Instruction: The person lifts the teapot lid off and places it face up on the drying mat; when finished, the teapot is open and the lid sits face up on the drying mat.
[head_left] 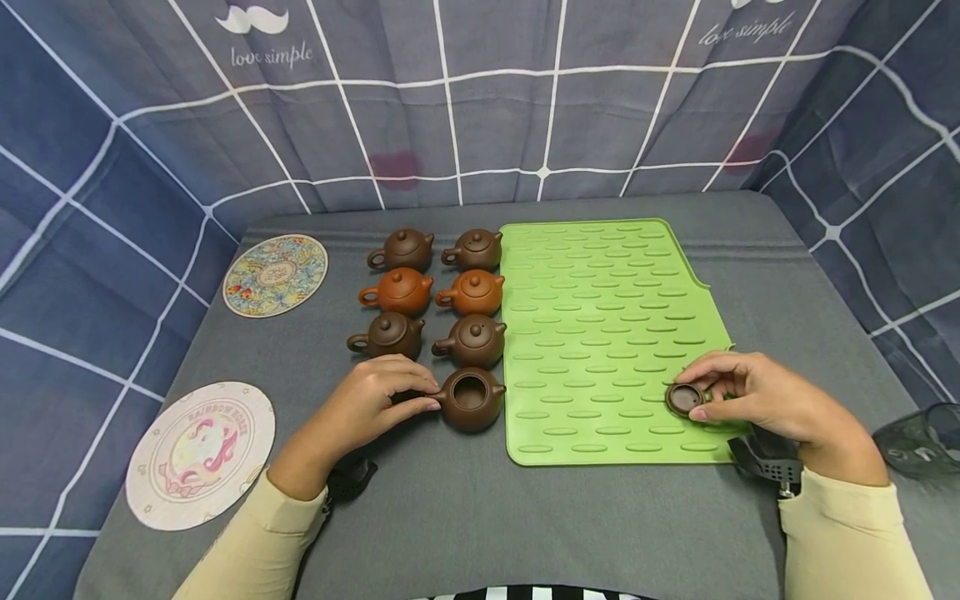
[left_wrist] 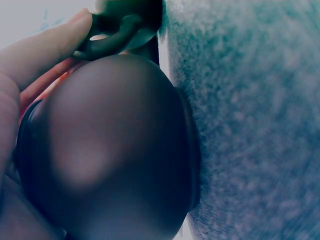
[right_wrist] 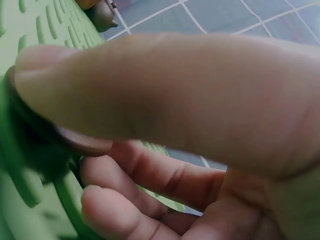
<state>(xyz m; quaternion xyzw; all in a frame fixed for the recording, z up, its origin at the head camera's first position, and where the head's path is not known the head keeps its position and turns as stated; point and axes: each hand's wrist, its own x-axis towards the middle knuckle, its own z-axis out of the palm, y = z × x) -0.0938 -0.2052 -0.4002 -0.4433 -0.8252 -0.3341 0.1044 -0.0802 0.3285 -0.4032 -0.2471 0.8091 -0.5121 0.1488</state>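
Note:
Between left thumb and fingers, my left hand (head_left: pixel 367 408) pinches the handle (left_wrist: pixel 112 42) of a dark brown teapot (head_left: pixel 487 414). This teapot stands lidless beside the green mat's left edge, its round mouth facing up. A second brown teapot body (left_wrist: pixel 115 140) fills the left wrist view under the hand; from the head it is hidden. Over the front right of the green mat (head_left: pixel 592 457), my right hand (head_left: pixel 772 396) pinches a small brown lid (head_left: pixel 684 401) by its edge, hollow side up. Whether the lid touches the mat I cannot tell.
Several lidded teapots stand in two columns behind the left hand, among them an orange one (head_left: pixel 401 292) and a brown one (head_left: pixel 480 337). Two round mats, one floral (head_left: pixel 276 275) and one pink (head_left: pixel 201 454), lie at left. A dark transparent cup (head_left: pixel 911 442) lies by the right wrist.

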